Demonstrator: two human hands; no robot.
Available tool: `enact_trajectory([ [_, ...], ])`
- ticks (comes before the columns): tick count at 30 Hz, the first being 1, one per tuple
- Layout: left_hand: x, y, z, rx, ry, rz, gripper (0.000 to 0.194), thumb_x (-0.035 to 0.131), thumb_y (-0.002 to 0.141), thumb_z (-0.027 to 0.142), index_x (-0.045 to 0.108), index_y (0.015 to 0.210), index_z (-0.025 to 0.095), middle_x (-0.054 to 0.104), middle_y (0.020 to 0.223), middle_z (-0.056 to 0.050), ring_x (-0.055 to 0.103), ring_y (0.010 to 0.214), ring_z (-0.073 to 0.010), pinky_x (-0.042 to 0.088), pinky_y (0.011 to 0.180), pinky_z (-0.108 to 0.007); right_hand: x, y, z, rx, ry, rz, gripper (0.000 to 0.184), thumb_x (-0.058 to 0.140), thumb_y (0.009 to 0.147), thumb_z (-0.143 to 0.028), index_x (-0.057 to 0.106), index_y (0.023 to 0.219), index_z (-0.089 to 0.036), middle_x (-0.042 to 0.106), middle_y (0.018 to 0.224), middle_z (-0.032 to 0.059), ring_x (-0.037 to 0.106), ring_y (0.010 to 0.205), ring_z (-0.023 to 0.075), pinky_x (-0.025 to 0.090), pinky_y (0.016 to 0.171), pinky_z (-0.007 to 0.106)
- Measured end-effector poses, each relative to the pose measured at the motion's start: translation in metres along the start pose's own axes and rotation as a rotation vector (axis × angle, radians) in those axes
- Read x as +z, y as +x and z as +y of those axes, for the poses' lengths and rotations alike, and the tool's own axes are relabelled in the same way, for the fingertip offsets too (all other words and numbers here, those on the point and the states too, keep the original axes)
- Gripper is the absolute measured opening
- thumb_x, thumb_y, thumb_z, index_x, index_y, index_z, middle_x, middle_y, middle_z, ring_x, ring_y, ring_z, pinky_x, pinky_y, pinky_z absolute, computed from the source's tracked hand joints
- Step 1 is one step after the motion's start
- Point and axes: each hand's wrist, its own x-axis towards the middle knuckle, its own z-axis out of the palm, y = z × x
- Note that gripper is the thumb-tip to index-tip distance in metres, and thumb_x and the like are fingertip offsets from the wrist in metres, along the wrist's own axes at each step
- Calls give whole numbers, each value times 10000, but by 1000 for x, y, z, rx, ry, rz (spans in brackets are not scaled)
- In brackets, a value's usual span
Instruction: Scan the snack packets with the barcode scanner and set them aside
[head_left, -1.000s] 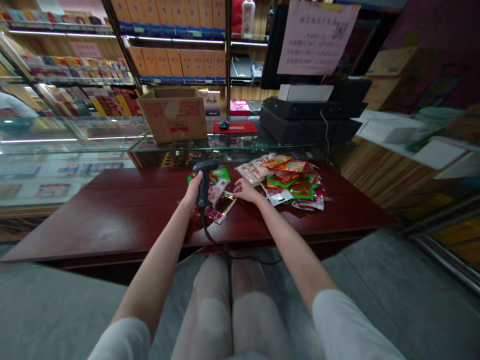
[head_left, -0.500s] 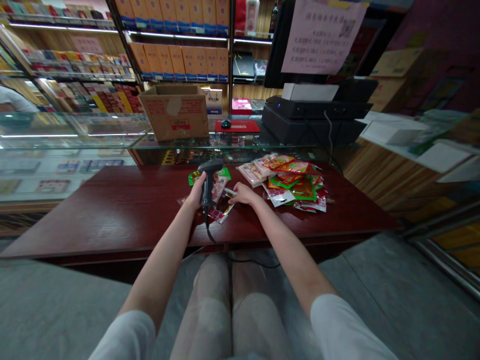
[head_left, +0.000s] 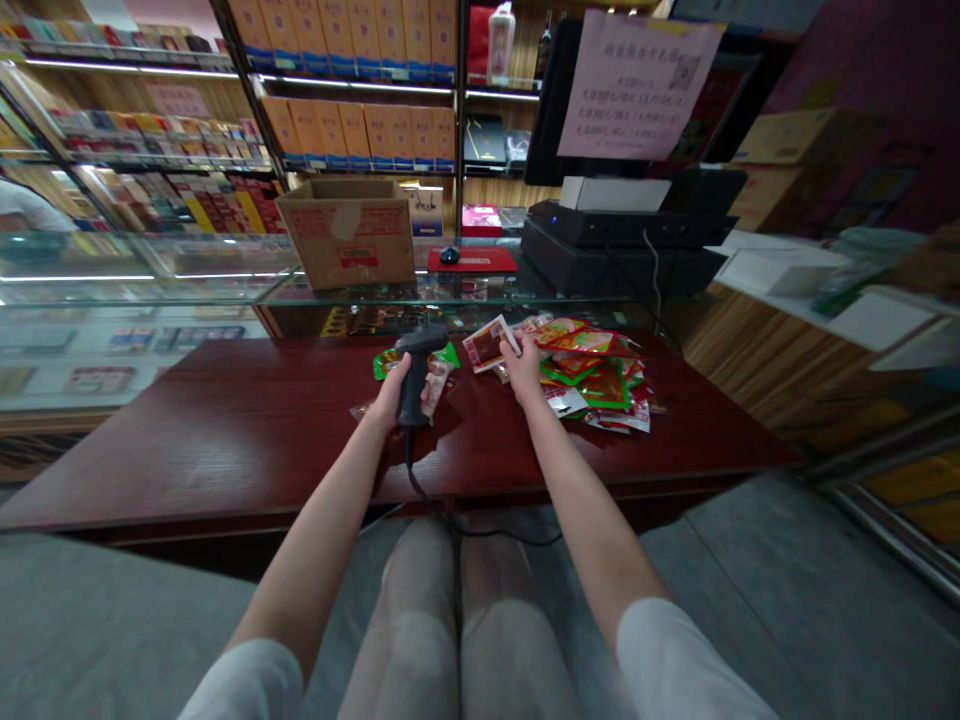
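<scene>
My left hand (head_left: 391, 392) is wrapped round the grip of a dark barcode scanner (head_left: 417, 372), head pointing right, its cable hanging off the front of the dark red table (head_left: 225, 430). A few snack packets (head_left: 435, 375) lie just behind and under the scanner. My right hand (head_left: 521, 362) pinches a white-edged snack packet (head_left: 488, 343) and holds it up, tilted, at the left edge of a heap of red and green snack packets (head_left: 596, 375).
Behind the table runs a glass counter (head_left: 150, 270) bearing a cardboard box (head_left: 347, 230), a red mouse pad with a mouse (head_left: 471, 259) and a black till with a screen (head_left: 622, 240). Shelves of boxed goods fill the back wall. My knees sit under the table's front edge.
My right hand left the packets beside the scanner, moved right and away, and picked up a white-edged packet from the heap. The left hand has kept the scanner almost still.
</scene>
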Motion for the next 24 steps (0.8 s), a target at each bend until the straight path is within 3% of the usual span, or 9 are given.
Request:
enact_trajectory([
  [4,6,-1,-4,76,113,-133,627,601,779,751,649,890,137,544,474,2,515,386,-135,421,396,-243,10,-9,15,30,39,-22,264,570,819,-422,542,985,-219,611,897,35,589,816,196,527,783,342],
  [9,9,1,-13,115,169,-168,679,612,796,734,639,1049,105,535,479,26,503,376,-129,404,388,-239,15,-11,18,-40,5,-51,286,586,819,-412,552,1009,-200,616,962,66,586,917,216,508,891,384],
  [18,15,0,-14,135,155,-184,588,632,789,723,587,944,157,536,489,35,524,390,-131,424,415,-246,16,-22,-9,142,-236,-183,354,503,886,-277,532,1233,-212,612,1098,82,580,1042,213,542,875,331],
  [24,12,1,-17,134,158,-174,597,616,791,738,602,920,156,537,483,24,513,393,-127,404,417,-238,12,-25,-17,85,-253,-183,325,447,894,-229,541,1202,-182,624,1128,101,602,1010,193,537,879,294],
])
